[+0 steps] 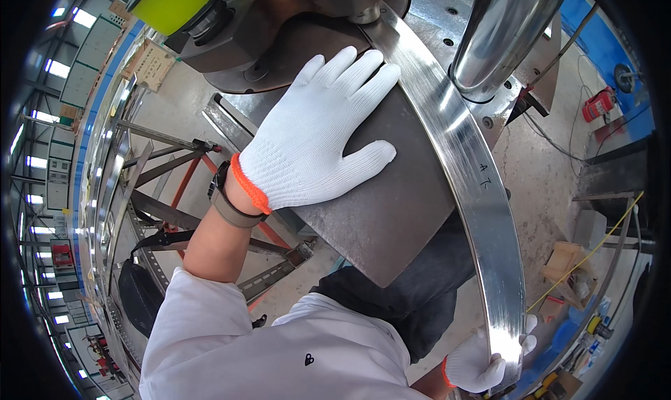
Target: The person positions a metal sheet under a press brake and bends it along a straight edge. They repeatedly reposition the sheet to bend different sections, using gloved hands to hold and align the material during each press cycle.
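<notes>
A long, curved strip of polished metal (482,211) with dark handwritten marks runs from beneath the machine head (307,2) down to the lower right. My right hand (470,364), in a white knit glove, is wrapped round the strip's near end. My left hand (318,134), gloved the same way, is palm down with its fingers spread over a dark flat metal plate (398,225). Its index fingertip comes up to the strip's inner edge; whether it touches is unclear. A shiny upright cylinder (507,44) stands against the strip's outer side.
A yellow-green round part (175,5) sits at the machine's upper left. A metal rack (175,218) with orange-red struts stands to the left. A fire extinguisher (598,106), loose cables and a wooden box (563,264) are on the right.
</notes>
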Demonstrator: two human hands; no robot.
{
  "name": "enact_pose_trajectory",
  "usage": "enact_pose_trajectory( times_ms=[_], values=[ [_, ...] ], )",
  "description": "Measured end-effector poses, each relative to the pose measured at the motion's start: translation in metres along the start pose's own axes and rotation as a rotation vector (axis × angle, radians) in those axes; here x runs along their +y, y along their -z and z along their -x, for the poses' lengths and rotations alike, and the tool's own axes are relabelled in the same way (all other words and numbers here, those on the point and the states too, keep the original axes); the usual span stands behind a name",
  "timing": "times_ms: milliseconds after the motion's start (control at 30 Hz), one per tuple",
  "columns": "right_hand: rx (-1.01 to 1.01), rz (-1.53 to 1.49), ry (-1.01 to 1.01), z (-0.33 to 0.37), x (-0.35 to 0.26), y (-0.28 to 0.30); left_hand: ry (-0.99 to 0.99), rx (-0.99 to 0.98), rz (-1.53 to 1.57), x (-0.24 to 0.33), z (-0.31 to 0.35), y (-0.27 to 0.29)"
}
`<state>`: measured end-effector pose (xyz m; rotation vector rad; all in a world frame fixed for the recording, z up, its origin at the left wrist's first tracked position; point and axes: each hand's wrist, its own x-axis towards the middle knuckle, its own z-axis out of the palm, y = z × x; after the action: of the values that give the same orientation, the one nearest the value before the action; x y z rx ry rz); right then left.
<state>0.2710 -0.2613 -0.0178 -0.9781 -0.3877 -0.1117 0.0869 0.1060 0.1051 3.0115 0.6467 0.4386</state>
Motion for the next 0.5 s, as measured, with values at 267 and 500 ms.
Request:
enact_pose_trajectory(
  times_ms=[267, 500],
  values=[
    [0.017, 0.115, -0.008, 0.002, -0.001, 0.015, -0.001, 0.007, 0.003, 0.000, 0.002, 0.000],
    [-0.052, 0.074, 0.060, 0.000, 0.002, 0.015, 0.003, 0.018, -0.002, 0.000, 0.003, -0.003]
  ],
)
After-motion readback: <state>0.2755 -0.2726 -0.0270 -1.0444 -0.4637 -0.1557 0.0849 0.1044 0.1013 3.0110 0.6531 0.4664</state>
